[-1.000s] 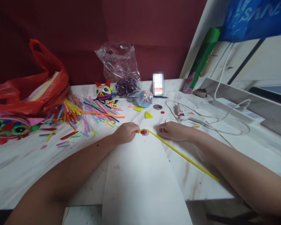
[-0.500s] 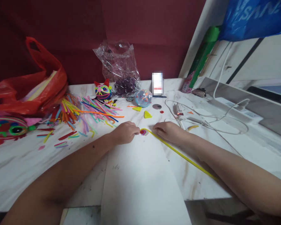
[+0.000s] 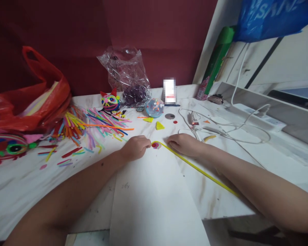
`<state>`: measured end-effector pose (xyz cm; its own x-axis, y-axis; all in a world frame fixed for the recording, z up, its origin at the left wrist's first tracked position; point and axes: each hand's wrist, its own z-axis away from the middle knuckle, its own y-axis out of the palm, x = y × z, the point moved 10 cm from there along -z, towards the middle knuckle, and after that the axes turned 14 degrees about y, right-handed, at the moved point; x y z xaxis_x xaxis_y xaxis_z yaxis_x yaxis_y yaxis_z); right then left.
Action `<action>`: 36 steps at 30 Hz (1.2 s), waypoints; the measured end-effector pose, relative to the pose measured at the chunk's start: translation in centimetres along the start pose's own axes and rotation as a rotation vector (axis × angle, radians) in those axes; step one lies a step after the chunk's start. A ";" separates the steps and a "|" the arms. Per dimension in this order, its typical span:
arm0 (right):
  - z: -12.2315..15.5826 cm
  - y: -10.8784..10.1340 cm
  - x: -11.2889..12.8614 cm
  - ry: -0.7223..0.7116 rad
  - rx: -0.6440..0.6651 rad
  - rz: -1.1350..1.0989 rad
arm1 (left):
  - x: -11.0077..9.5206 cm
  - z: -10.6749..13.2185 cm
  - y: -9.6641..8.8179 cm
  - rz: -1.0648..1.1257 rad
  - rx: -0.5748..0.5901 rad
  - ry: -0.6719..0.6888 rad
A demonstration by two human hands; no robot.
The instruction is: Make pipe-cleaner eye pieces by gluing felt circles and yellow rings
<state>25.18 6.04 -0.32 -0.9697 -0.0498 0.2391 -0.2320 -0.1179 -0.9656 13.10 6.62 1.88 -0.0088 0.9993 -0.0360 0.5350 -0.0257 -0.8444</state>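
A long yellow pipe cleaner lies across the white table, its far end curled round a small red and purple disc. My left hand is closed, pinching the curled end beside the disc. My right hand rests with its fingers curled down on the pipe cleaner just right of the disc. A white paper sheet lies under and in front of both hands.
A heap of coloured pipe cleaners, a red plastic bag, a clear bag, a small cat-faced ball and a clear ball sit behind. A glue gun with white cables lies at right.
The hands have barely moved on the pipe cleaner. The view has shifted a little, so everything sits slightly further left and lower.
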 end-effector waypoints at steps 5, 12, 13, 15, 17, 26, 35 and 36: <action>0.1 0.1 0.0 -0.038 0.011 0.008 | -2.1 -0.8 0.1 -0.091 0.026 0.067; 0.4 -0.1 -0.1 -0.027 0.075 -0.010 | -3.5 -1.0 1.2 0.034 0.036 0.154; 0.5 -0.2 -0.2 0.005 0.080 -0.005 | -3.3 -0.9 1.3 0.044 0.044 0.148; 0.7 -0.2 -0.3 0.073 0.093 0.007 | -3.0 -0.8 1.4 0.048 0.050 0.138; 0.9 0.0 -0.2 0.111 0.128 0.011 | -2.9 -0.8 1.4 0.045 0.047 0.134; 1.0 0.6 -0.2 0.217 0.081 0.125 | -3.0 -1.0 1.5 0.050 0.073 0.106; 0.7 1.0 -0.4 0.176 0.098 0.075 | -3.2 -0.9 1.7 0.054 0.059 0.134; 0.7 1.1 -0.4 0.180 0.092 0.081 | -3.4 -1.0 1.6 0.051 0.049 0.144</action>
<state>25.36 5.22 -1.40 -0.9848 0.1137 0.1313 -0.1531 -0.2114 -0.9653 14.82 3.25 1.22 0.1410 0.9900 -0.0056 0.4902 -0.0747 -0.8684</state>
